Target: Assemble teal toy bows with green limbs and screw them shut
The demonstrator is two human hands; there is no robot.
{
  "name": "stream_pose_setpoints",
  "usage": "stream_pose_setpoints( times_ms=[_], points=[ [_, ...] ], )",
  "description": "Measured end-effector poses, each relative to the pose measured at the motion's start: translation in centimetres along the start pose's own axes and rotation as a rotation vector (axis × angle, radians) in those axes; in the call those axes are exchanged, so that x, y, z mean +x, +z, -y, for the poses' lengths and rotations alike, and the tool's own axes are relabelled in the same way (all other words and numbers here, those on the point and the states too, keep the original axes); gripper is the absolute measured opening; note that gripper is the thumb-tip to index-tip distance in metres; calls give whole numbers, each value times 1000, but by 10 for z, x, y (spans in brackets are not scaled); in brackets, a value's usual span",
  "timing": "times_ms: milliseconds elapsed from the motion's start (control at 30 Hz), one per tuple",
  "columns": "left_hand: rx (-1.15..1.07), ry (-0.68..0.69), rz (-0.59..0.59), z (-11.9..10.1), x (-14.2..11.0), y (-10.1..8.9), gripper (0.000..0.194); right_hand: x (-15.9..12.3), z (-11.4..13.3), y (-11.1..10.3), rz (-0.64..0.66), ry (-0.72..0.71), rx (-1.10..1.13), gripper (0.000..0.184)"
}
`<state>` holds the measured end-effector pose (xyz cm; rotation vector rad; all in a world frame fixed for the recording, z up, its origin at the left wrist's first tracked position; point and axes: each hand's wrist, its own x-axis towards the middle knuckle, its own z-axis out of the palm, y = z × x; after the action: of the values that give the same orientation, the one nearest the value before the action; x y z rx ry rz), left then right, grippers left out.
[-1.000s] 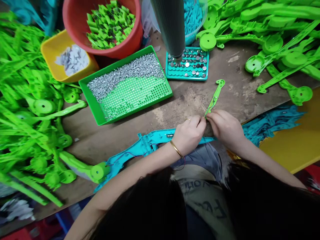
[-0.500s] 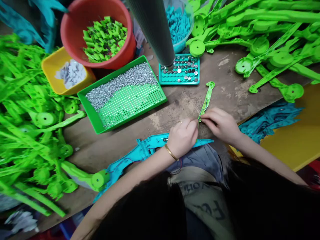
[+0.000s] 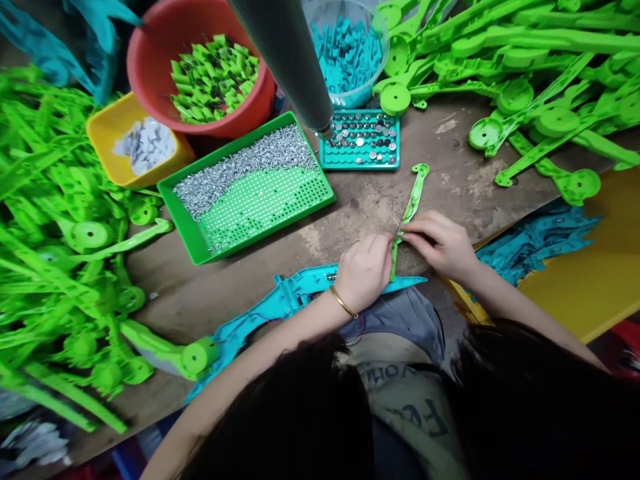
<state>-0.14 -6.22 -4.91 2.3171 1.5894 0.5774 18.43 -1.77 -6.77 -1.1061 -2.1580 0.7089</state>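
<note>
A slim light-green plastic part point(image 3: 418, 187) with a hooked far end lies on the table before me, a thin wire point(image 3: 412, 205) running along it. My left hand point(image 3: 364, 268), fingers pinched, closes on the wire at the part's middle. From the other side, the thumb and forefinger of my right hand point(image 3: 441, 245) pinch at the same spot, fingertips nearly meeting the left ones. The exact grip points are tiny and partly covered. Under my left wrist stretches a long blue plastic shell point(image 3: 265, 308) with wires and a small metal piece inside.
A green tray of screws point(image 3: 245, 230), a teal tray of button cells point(image 3: 345, 160) and a hanging grey tool point(image 3: 293, 67) stand ahead. Behind are a red bowl point(image 3: 143, 73), a yellow container point(image 3: 103, 153) and a clear tub point(image 3: 383, 50). Green shells pile up left point(image 3: 90, 235) and right point(image 3: 560, 120).
Both hands have shifted slightly at the wire. More of the green part's near end now shows beside my left fingers. The whole view has moved a little.
</note>
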Motion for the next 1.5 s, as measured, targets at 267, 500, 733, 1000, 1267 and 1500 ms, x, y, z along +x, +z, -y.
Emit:
stream_pose_setpoints(
  times_ms=[267, 500, 733, 1000, 1267, 1500],
  points=[
    [37, 1, 65, -1, 0, 1, 22, -1, 6, 0, -38, -56, -50, 10],
    [65, 37, 37, 0, -3, 3, 24, -6, 4, 9, -72, -129, -226, 11],
    [91, 52, 46, -1, -3, 3, 25, -7, 2, 9, -44, -105, -257, 14],
    [164, 73, 57, -3, -1, 1, 27, 4, 6, -10, 206, -219, -408, 18],
    [189, 75, 123, -2, 1, -2, 27, 26, 5, -20, 297, 36, -160, 6],
    [179, 99, 124, 0, 0, -4, 26, 46, -4, -22, 371, 234, -42, 29]
  ],
)
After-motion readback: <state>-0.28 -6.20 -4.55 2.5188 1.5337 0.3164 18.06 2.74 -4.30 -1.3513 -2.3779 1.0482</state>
